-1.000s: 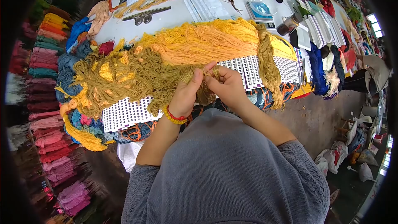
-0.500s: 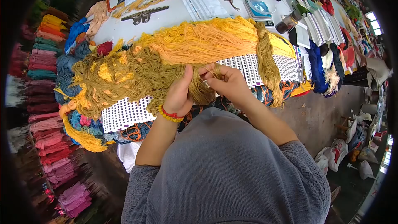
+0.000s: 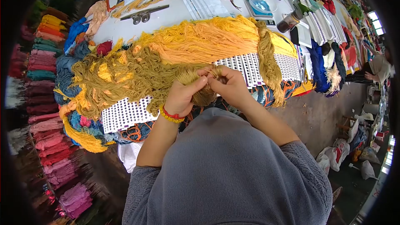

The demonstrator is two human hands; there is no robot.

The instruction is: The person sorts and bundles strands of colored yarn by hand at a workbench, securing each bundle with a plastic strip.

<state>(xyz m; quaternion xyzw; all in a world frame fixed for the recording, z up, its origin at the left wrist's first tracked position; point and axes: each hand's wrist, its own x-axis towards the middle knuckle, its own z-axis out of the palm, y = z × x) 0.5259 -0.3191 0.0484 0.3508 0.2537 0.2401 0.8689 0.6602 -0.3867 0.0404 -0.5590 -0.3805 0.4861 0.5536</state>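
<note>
Olive-green yarn (image 3: pixel 160 73) spreads across the near part of the table and runs into both hands. My left hand (image 3: pixel 185 93) is closed round a bundle of it, thumb pressed toward the fingertips. Close beside it, my right hand (image 3: pixel 229 84) pinches strands of the same yarn. A loop of this yarn stands up between the two hands. Behind them lies a thick pile of orange and yellow yarn (image 3: pixel 200 39). White cards with rows of dark dots (image 3: pixel 246 68) show under the yarn. A separate olive skein (image 3: pixel 266 56) hangs over them at the right.
On the white table (image 3: pixel 166 23) lie a dark metal clip bar (image 3: pixel 144 15), printed sheets (image 3: pixel 204 5), a digital scale (image 3: pixel 260 8) and a jar (image 3: pixel 289 21). Coloured skeins (image 3: pixel 48 64) line the left. Another person (image 3: pixel 377 68) is at the far right, near plastic bags (image 3: pixel 335 154).
My left thumb has come down from upright onto the yarn, close to my right fingers. At the far right, the other person has come further into view.
</note>
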